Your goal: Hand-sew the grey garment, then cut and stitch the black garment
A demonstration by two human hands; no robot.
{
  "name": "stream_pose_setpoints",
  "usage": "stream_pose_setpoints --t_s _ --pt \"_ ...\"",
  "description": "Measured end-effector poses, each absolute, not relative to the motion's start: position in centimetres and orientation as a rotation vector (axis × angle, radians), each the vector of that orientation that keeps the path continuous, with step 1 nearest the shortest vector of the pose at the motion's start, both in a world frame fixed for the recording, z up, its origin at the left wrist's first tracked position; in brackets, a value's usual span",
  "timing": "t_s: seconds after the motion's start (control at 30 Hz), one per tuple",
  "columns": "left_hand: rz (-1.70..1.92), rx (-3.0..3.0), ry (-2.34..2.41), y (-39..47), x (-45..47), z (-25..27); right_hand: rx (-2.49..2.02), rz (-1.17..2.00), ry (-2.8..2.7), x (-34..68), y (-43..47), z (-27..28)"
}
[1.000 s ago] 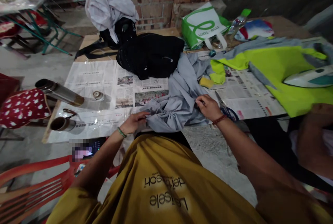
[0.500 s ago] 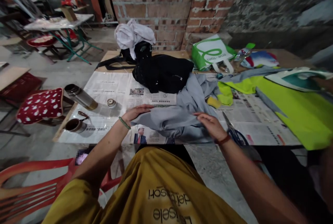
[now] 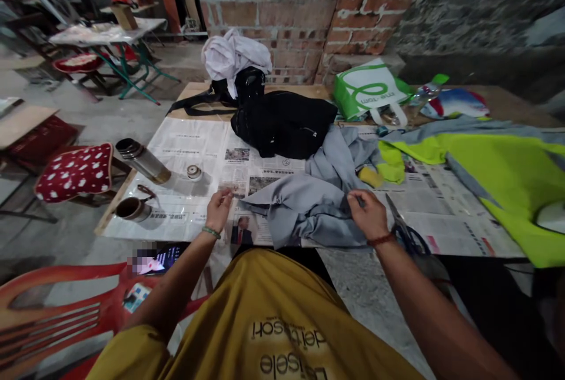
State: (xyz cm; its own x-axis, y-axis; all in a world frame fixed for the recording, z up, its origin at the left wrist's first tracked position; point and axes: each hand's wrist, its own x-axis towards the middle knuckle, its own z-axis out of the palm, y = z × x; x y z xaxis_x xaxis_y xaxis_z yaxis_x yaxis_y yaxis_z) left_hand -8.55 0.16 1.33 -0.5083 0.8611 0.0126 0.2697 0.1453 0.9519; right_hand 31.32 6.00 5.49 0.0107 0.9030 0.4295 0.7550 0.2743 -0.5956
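Grey cloth [image 3: 304, 206] lies crumpled at the front of the newspaper-covered table, its narrow corner pointing left. Just left of that corner is my left hand [image 3: 219, 213], raised a little, with fingers curled together; whatever may be between them is too small to make out. At the cloth's right side, my right hand [image 3: 369, 214] pinches its edge between thumb and fingers. Dark-handled scissors [image 3: 408, 230] lie to the right of this hand. Behind the scissors sits a small yellow object [image 3: 369, 177], close to the grey fabric.
A black bag [image 3: 285, 124] stands behind the cloth. On the left are a flask [image 3: 143, 161], its cap [image 3: 194, 172] and a brown mug [image 3: 132, 209]. Yellow-green fabric [image 3: 494, 174], a partly visible iron [image 3: 551, 215] and a green-white bag [image 3: 368, 89] occupy the right.
My left hand has come off the cloth's left corner and its fingers have curled. The cloth's left part has sunk to the table. At far right, the iron has moved toward the front.
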Motion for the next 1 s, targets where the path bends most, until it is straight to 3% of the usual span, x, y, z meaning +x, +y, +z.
stream_pose_setpoints --t_s 0.23,0.4,0.53,0.77,0.9,1.0 --pt "1.331 1.601 1.888 -3.5 -3.7 2.3 -1.256 -0.133 -2.045 29.5 1.0 4.3" --pt "1.049 1.998 1.955 -1.7 -0.6 3.2 -1.405 -0.182 -2.141 26.3 2.5 3.8" --pt "0.828 1.913 2.009 0.5 -0.5 3.0 -1.592 -0.015 -2.117 25.9 6.1 4.7" --pt "1.039 1.534 1.598 5.0 -4.3 7.9 -1.474 0.356 -1.918 26.8 11.1 11.0" --pt "1.225 1.65 1.677 10.5 -5.9 12.5 -1.412 0.266 -1.809 25.3 15.0 14.3" --pt "1.355 1.72 1.85 13.2 -6.4 13.2 -1.393 0.147 -1.833 24.4 16.6 14.8"
